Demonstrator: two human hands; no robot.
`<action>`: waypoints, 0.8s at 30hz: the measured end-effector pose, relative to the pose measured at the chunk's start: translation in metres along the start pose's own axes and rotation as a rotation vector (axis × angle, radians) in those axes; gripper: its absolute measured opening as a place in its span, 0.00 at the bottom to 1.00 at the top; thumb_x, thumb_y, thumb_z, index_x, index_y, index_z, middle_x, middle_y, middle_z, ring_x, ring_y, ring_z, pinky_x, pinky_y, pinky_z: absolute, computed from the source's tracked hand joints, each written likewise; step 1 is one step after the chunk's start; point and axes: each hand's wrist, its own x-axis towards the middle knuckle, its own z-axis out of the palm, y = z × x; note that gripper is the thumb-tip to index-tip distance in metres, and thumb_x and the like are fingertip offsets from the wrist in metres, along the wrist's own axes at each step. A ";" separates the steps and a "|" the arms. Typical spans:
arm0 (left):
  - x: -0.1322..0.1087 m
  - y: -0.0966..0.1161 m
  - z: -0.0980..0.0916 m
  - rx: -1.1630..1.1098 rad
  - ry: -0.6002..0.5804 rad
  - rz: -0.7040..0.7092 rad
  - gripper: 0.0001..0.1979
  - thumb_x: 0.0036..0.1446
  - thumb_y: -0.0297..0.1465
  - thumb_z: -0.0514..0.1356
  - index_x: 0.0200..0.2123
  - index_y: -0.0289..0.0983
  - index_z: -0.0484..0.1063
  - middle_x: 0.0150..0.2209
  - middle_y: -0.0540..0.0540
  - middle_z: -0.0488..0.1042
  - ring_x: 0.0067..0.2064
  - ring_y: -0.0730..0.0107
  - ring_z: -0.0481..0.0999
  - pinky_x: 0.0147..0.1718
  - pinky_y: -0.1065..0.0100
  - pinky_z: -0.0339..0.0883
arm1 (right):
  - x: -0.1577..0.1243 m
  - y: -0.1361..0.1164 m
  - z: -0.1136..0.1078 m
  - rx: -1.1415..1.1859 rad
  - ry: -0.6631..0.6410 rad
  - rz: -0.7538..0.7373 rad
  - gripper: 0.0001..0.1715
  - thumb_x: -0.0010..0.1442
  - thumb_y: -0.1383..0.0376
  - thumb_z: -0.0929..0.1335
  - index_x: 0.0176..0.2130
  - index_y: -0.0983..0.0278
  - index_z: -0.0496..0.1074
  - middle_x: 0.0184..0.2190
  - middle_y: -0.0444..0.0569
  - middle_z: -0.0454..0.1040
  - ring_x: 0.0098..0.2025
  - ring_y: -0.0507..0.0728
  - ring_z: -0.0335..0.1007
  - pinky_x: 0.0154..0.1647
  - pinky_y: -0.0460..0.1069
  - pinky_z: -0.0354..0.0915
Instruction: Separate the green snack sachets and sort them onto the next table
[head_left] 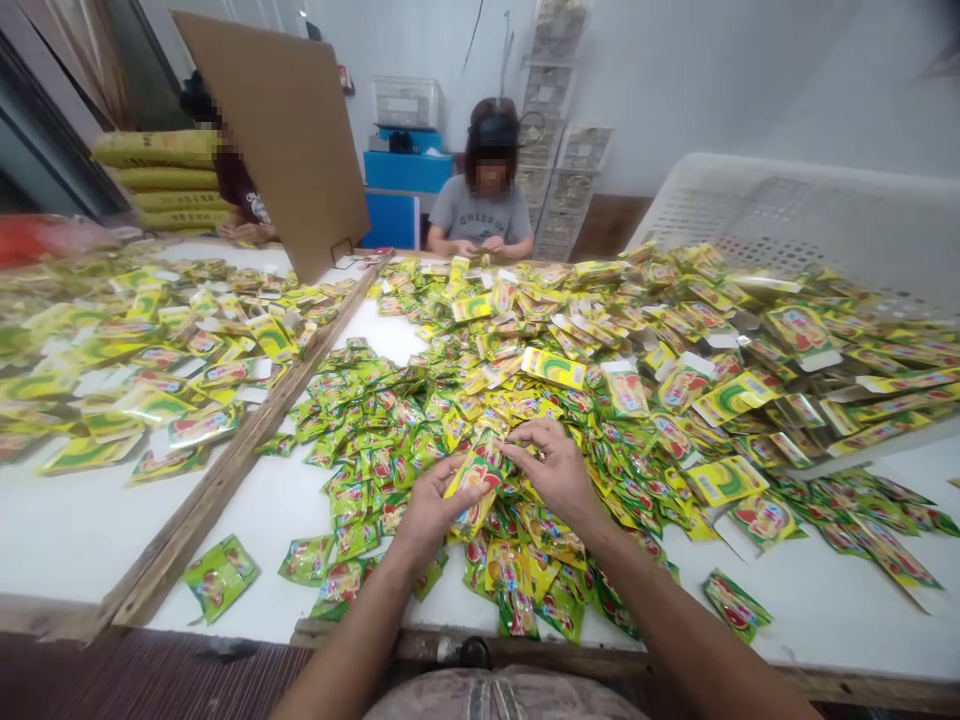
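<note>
My left hand [442, 500] is closed around a small yellow and green carton [478, 487] with red fruit printed on it, thumb across its front. At the carton's upper end, my right hand [551, 465] pinches with thumb and forefinger. Whether those fingertips hold a flap or a packet is too small to tell. Under and around both hands spreads a heap of green candy-like sachets [367, 470]. Just beyond them lie many flattened or open yellow cartons [553, 368].
A wooden strip [225, 465] divides the white table [255, 590]. More cartons [202, 425] lie left of it. A white perforated basket [795, 220] lies tipped at right, cartons spilling out. A cardboard panel [281, 130] stands at back left. Two people sit opposite, one in a grey shirt [484, 215].
</note>
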 end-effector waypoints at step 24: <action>0.006 0.002 -0.007 -0.026 0.006 -0.014 0.21 0.43 0.39 0.66 0.40 0.35 0.73 0.32 0.45 0.78 0.31 0.68 0.75 0.33 0.70 0.66 | -0.019 -0.004 0.022 0.362 -0.338 0.256 0.14 0.49 0.55 0.70 0.30 0.64 0.69 0.27 0.46 0.74 0.31 0.55 0.70 0.34 0.50 0.64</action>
